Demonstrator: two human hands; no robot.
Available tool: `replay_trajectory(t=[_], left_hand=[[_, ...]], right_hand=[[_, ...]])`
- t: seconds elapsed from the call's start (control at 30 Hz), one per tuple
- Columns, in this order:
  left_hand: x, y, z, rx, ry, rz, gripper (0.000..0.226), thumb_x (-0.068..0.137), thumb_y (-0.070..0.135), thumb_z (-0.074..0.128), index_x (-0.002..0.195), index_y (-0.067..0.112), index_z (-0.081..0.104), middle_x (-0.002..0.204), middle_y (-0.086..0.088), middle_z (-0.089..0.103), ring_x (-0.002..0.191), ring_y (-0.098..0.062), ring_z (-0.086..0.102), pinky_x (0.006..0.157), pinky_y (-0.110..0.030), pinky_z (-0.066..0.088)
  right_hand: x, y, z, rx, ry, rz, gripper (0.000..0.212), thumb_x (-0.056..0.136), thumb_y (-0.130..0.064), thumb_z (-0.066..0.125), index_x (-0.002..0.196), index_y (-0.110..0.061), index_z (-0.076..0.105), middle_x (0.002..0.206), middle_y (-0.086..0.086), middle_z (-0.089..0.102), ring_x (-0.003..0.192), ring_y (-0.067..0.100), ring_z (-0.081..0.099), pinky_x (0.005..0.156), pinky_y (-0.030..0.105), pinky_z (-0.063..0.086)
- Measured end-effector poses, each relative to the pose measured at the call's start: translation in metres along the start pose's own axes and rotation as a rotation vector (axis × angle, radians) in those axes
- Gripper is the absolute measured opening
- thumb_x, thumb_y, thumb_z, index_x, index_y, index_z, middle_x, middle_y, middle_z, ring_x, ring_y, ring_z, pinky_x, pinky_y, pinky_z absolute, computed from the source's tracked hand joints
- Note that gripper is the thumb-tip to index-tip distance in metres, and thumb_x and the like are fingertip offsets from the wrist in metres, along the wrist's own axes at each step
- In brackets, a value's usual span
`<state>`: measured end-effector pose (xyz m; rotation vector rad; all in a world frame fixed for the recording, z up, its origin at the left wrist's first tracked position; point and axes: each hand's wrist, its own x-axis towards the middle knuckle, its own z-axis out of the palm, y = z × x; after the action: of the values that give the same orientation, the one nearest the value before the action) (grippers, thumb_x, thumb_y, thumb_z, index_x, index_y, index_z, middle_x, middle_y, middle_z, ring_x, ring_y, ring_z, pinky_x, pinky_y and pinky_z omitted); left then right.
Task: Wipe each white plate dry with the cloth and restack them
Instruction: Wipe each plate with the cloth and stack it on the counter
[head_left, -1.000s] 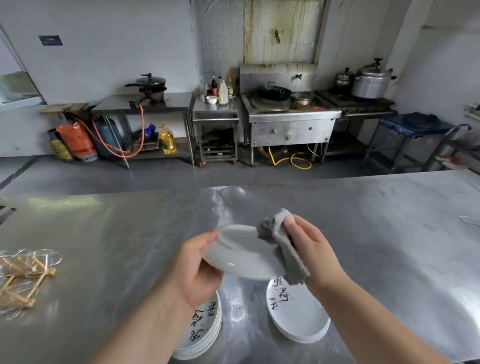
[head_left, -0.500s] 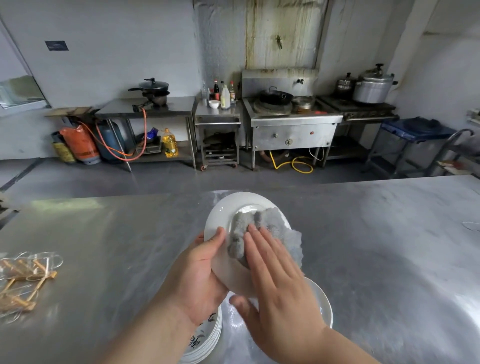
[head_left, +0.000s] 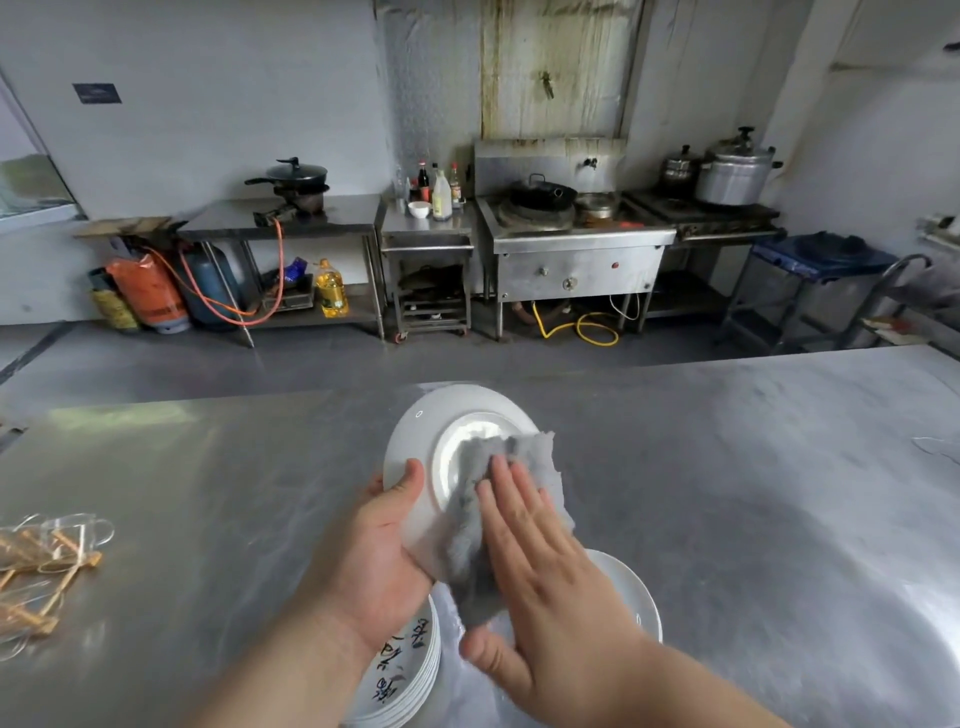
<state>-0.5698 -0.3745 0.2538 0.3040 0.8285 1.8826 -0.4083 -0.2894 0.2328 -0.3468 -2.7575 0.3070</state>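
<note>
**A:** What could go wrong from here?

**B:** The round white ceramic plate (head_left: 415, 447) stands tilted on edge above the steel desk (head_left: 727, 519), held only at its left rim by the left hand (head_left: 374, 561). If the right hand (head_left: 550, 587) pushes too hard, I judge the plate could slip and drop onto the near stack of white plates with black writing (head_left: 410, 670).

**A:** And the fingers?

**B:** The left thumb clamps the front rim, and the rest are hidden behind it. The right fingers (head_left: 511, 499) lie straight and flat, pressing the fuzzy grey cloth (head_left: 467, 545) against the plate and gripping nothing.
</note>
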Motion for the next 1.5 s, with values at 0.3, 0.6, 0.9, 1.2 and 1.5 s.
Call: replay_trajectory(t=[0.3,0.6,0.9,1.2,1.5], left_hand=[[0.004,0.001,0.006,0.059,-0.052,0.014,0.043,0.102,0.025,0.058,0.137,0.001,0.066,0.137,-0.025,0.068,0.121,-0.038,0.07,0.088,-0.046,0.062],[-0.004,-0.027,0.011,0.104,-0.115,-0.082,0.047,0.092,0.017,0.075,0.138,0.013,0.069,0.142,-0.019,0.066,0.131,-0.031,0.065,0.096,-0.041,0.059],[-0.009,-0.007,0.015,0.295,-0.184,-0.088,0.038,0.095,0.016,0.067,0.133,0.02,0.072,0.137,-0.021,0.069,0.119,-0.031,0.071,0.091,-0.043,0.061],[-0.01,0.009,0.008,0.309,-0.171,-0.075,0.039,0.096,0.015,0.06,0.133,0.006,0.07,0.139,-0.028,0.065,0.129,-0.042,0.064,0.108,-0.053,0.053],[-0.01,0.005,0.014,0.218,-0.2,-0.054,0.04,0.095,0.013,0.061,0.133,0.002,0.07,0.136,-0.029,0.066,0.126,-0.041,0.066,0.106,-0.05,0.055]], right_hand=[[0.034,0.023,-0.023,-0.051,0.056,0.104,0.101,0.091,-0.077,0.01,0.164,-0.007,0.0,0.172,0.012,-0.016,0.16,0.026,-0.018,0.13,0.051,0.005],[0.034,0.014,-0.014,0.118,0.122,0.098,0.086,0.098,-0.076,0.003,0.166,-0.023,0.007,0.174,0.009,-0.007,0.161,0.032,-0.01,0.129,0.054,0.002],[0.042,0.016,-0.033,0.084,0.196,-0.036,0.06,0.107,-0.06,0.02,0.153,-0.035,0.049,0.166,-0.008,0.036,0.159,0.026,0.02,0.127,0.052,0.015],[0.046,0.041,-0.033,0.353,0.369,0.307,0.049,0.108,-0.037,0.033,0.154,-0.025,0.046,0.154,-0.009,0.047,0.144,0.007,0.039,0.119,0.037,0.033],[0.058,0.041,-0.049,0.093,0.318,-0.03,0.053,0.109,-0.044,0.036,0.154,-0.02,0.049,0.16,0.002,0.045,0.15,0.021,0.039,0.123,0.04,0.031]])
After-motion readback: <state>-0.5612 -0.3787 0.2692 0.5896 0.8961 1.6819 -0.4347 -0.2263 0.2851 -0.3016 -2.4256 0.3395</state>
